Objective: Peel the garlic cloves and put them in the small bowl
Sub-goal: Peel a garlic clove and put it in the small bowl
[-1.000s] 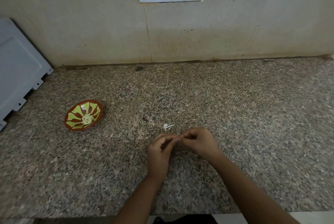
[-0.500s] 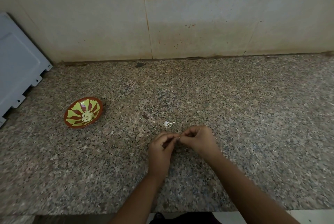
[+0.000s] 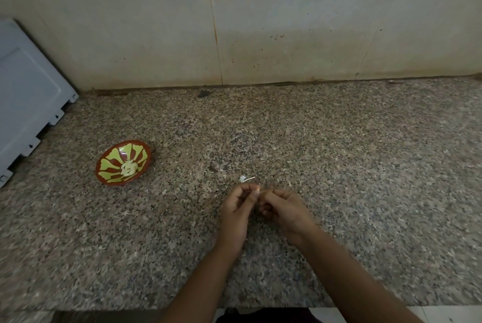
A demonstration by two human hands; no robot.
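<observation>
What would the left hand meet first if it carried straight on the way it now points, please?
Probably the small white garlic scrap on the countertop just beyond the left hand, though the hand might pass above it: its height is unclear.

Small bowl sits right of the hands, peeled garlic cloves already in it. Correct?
No. The head view shows the small bowl left of the left hand and right hand, not right. Peeled garlic cloves do lie in it.
</observation>
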